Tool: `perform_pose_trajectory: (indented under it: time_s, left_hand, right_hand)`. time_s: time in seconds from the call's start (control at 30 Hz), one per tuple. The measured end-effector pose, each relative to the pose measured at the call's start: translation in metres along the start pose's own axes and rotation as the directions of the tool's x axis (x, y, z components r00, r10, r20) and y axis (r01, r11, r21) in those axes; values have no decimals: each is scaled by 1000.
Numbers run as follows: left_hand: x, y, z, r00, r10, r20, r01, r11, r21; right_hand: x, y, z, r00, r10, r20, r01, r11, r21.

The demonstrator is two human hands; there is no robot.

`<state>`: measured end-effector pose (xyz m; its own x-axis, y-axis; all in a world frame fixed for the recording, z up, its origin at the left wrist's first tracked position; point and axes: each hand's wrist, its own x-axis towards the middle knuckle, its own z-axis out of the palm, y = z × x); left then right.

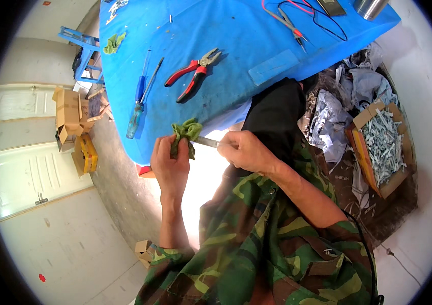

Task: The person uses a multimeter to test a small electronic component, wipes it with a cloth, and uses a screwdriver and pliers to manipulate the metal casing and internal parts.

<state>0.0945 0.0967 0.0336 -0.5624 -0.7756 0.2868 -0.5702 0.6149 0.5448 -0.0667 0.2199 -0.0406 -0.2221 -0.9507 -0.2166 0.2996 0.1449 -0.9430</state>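
My left hand (169,161) pinches a crumpled green cloth (187,130) just off the table's near edge. The cloth is bunched around one end of a thin grey metal strip (208,142). Closed fingers of my right hand (248,151) grip the strip's other end, whose tip is hidden in them. Beyond my hands, pliers (208,58) with red and black handles lie on the blue table cover (216,96). Left of the pliers are a screwdriver with a clear bluish handle (134,121) and one with a blue handle (140,88).
A flat blue block (274,67) lies near the table's right edge, with test probes (297,33) behind it. A metal cup (371,7) stands at the far corner. At right, a carton of small strips (386,147) sits by grey plastic bags (329,124). Cardboard boxes (69,113) stand left.
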Motion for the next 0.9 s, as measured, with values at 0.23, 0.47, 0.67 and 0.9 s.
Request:
perform_pose_trajectory:
  time_s: [0.23,0.47,0.67,0.9]
  left_hand:
    - [-27,42,20,980,182,79,-187,980,63]
    - [-16,14,12,997,83,10,-83,985,153]
    - [-11,16,6,1000,3,12,-4,996,89]
    - [-22,46,18,978,155,142,-158,987,13]
  right_hand:
    - [3,2,6,985,-138,-107,129,988,-88]
    - [-5,-4,14,982,-139,-128,121,982,-143]
    - [-3,2,16,976,-148,-159,131,985,-116]
    - [-4,-1,15,958,-216,-187,205,976,-79]
